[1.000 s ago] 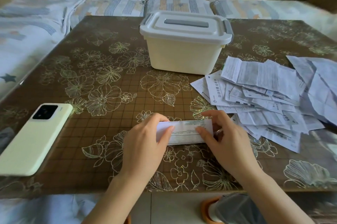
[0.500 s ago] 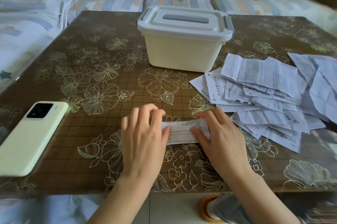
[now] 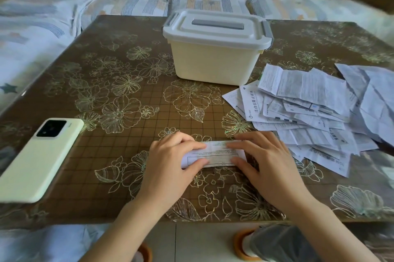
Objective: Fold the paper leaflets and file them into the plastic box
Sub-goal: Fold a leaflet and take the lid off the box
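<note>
Since half a second ago the left hand (image 3: pixel 168 166) has lifted off its flat press and curled. It now pinches the left end of the folded leaflet (image 3: pixel 213 154) between forefinger and thumb, and the right hand (image 3: pixel 270 163) pinches the right end. The strip lies on the bench (image 3: pixel 106 91) at lower centre. The lidded plastic box (image 3: pixel 213 57) stands at upper centre, the loose leaflets (image 3: pixel 315 117) are heaped at right, and a phone (image 3: pixel 40 157) lies at lower left.

One box (image 3: pixel 213 61), one phone (image 3: pixel 40 159), one folded leaflet (image 3: pixel 217 154), one loose heap of leaflets (image 3: pixel 309 112).
</note>
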Demonstrator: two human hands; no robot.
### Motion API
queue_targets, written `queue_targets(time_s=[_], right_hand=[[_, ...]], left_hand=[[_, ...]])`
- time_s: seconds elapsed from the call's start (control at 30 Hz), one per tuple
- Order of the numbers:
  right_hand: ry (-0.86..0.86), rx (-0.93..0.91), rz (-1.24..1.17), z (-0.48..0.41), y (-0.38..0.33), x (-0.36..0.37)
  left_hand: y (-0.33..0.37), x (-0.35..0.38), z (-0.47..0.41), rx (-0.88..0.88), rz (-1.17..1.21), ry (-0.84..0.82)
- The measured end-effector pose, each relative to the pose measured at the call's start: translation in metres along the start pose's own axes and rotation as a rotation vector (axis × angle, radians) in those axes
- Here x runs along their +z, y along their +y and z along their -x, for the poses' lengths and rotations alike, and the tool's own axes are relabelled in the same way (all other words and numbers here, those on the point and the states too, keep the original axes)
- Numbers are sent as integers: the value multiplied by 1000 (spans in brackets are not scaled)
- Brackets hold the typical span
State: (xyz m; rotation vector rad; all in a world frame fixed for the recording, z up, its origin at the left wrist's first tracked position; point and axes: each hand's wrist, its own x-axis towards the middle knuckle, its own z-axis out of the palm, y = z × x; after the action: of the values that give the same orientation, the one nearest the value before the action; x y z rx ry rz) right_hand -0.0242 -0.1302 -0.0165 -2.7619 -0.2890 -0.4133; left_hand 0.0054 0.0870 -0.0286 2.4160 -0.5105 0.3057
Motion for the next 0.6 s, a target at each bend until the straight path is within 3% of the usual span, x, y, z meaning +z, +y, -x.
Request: queue_targets(time_s=[0.17, 0.3, 0.43, 0.6], right_hand=[[-88, 6, -26, -5, 4, -8], [-260, 78, -14, -27, -2, -21], [-416, 210, 33, -54, -12, -26], [-581, 233, 141, -75, -19, -30]], left_hand=[[-12, -13, -2, 80, -28, -149], [-14, -18, -3, 130, -121, -215], [-6, -13, -6, 30, -59, -170], [4, -3, -2, -2, -156, -70]])
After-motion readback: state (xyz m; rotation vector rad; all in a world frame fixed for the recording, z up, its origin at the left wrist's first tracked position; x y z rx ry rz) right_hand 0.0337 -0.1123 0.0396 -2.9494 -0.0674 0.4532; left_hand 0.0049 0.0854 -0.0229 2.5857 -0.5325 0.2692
